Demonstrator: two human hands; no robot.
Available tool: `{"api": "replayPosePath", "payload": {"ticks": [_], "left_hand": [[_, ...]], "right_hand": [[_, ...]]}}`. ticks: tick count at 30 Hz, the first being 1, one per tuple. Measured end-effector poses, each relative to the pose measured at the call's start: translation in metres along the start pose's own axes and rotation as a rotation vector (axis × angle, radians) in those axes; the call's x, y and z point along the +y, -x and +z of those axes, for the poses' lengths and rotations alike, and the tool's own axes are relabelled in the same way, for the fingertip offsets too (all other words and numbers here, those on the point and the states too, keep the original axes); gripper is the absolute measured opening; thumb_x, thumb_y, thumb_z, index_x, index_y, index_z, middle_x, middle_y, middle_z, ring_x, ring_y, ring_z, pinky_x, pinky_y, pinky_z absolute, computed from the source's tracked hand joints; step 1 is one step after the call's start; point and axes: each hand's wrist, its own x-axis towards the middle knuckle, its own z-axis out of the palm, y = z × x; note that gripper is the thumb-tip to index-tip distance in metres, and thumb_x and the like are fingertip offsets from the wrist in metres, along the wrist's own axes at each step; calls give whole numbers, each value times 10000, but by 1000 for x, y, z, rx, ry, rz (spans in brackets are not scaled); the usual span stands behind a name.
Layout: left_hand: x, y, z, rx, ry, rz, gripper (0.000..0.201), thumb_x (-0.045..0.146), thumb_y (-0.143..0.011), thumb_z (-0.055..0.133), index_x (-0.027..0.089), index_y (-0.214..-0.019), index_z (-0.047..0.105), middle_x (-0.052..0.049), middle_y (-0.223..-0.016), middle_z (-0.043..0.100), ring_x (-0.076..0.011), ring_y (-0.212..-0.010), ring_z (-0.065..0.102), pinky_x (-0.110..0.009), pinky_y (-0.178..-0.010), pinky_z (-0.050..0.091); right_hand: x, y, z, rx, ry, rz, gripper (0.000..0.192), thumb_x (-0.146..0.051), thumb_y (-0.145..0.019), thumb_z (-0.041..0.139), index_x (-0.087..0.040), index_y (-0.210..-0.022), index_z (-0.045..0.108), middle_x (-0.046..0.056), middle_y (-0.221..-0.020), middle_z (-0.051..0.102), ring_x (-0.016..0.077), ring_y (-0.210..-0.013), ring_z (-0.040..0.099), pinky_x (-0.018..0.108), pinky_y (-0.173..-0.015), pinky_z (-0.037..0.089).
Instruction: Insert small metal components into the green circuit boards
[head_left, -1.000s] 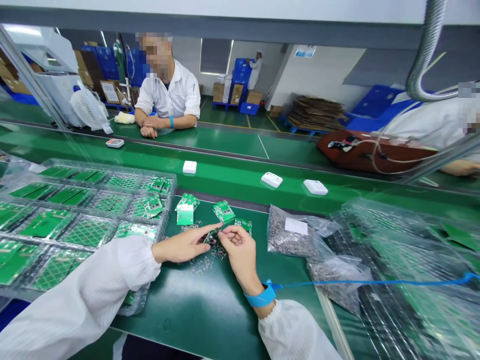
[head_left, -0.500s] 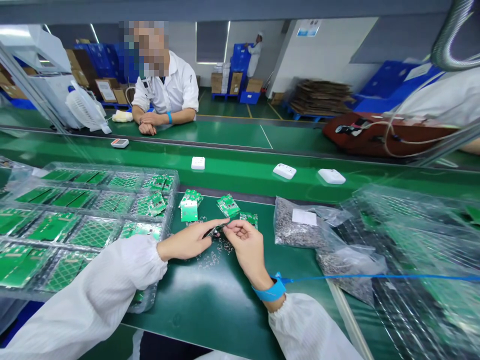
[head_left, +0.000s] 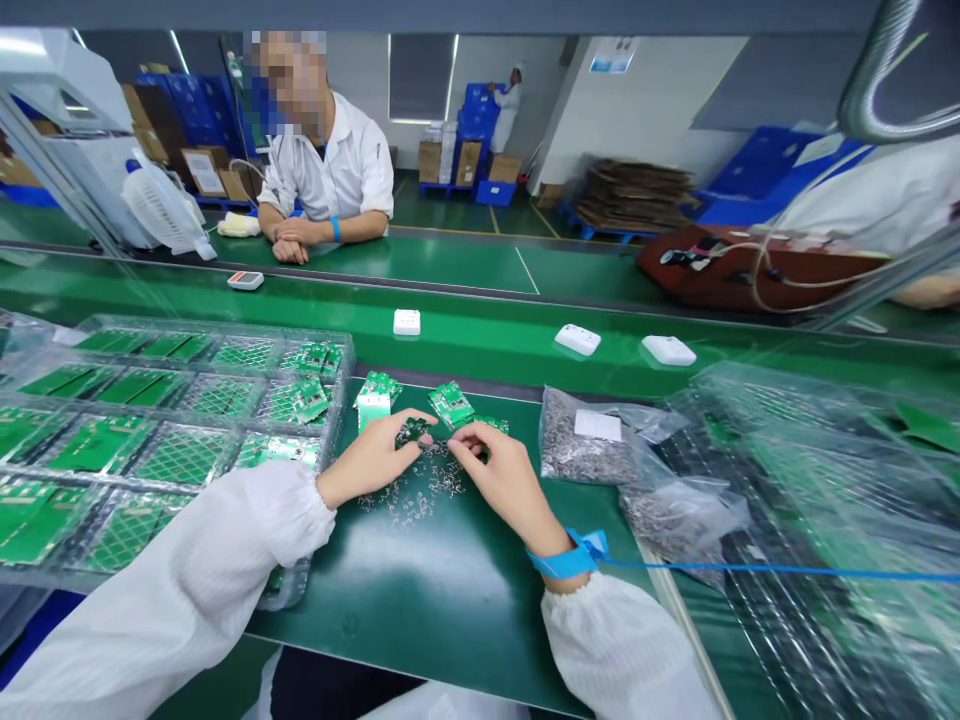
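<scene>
My left hand (head_left: 373, 458) pinches a small green circuit board (head_left: 412, 431) by its edge, just above the dark green mat (head_left: 420, 580). My right hand (head_left: 501, 478), with a blue wrist strap (head_left: 568, 560), has its fingertips pressed together over a scatter of small metal parts (head_left: 416, 492); whether it holds one I cannot tell. More loose green boards (head_left: 450, 403) lie just beyond both hands.
Clear plastic trays of green boards (head_left: 157, 430) fill the left. Bags of small metal parts (head_left: 592, 450) and bagged trays (head_left: 825, 520) lie to the right. White units (head_left: 577, 339) sit on the green conveyor. A person in white (head_left: 330, 175) leans on the far bench.
My left hand has lifted the small board and curled its fingers around it. My right hand has drawn back from the board to the loose parts. The white units moved right along the conveyor.
</scene>
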Motion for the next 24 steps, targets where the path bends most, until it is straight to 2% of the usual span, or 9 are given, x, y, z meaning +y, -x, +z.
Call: {"api": "replayPosePath", "payload": {"ticks": [4,7,10,15,19,24], "left_hand": [[6,1,-2,42,-33,-29,240,369,-896,677,238,-1095,707,-30,-1164,767,-261,-1122,701,-392,-1022,510],[9,3,-2,42,-16,-61,188,366,-879,699,226,-1003,720,-25,-1027,786,-247,-947,743,-376,-922,548],[10,3,-2,42,-22,-70,157,340,-880,688,220,-973,731,-18,-959,788,-227,-834,743,-360,-849,558],[9,3,-1,29,-52,-67,145,331,-890,672,227,-966,739,-2,-953,791,-221,-864,740,-341,-833,549],[8,2,0,33,-95,-30,157,332,-893,675,229,-989,743,-6,-1019,796,-224,-906,742,-340,-852,547],[5,2,0,15,-104,23,151,310,-901,666,223,-994,747,-21,-1037,801,-249,-1003,737,-360,-926,538]], "right_hand": [[14,-3,-29,-92,96,3,129,-296,-903,566,-227,-858,665,21,-770,697,205,-734,643,321,-702,471],[26,-2,-52,-120,103,46,133,-310,-889,566,-222,-874,664,24,-772,704,195,-704,638,308,-673,472],[34,1,-63,-218,104,112,150,-341,-878,593,-220,-918,673,4,-721,685,183,-653,617,294,-632,455],[34,5,-47,-351,115,117,84,-264,-865,631,-219,-918,676,-24,-684,643,165,-648,609,274,-630,435],[29,4,-29,-331,140,83,54,-194,-869,627,-215,-867,677,-9,-729,655,165,-681,605,273,-651,439],[22,6,-19,-305,113,-4,71,-249,-894,664,-217,-834,685,6,-788,677,173,-706,613,281,-658,450]]}}
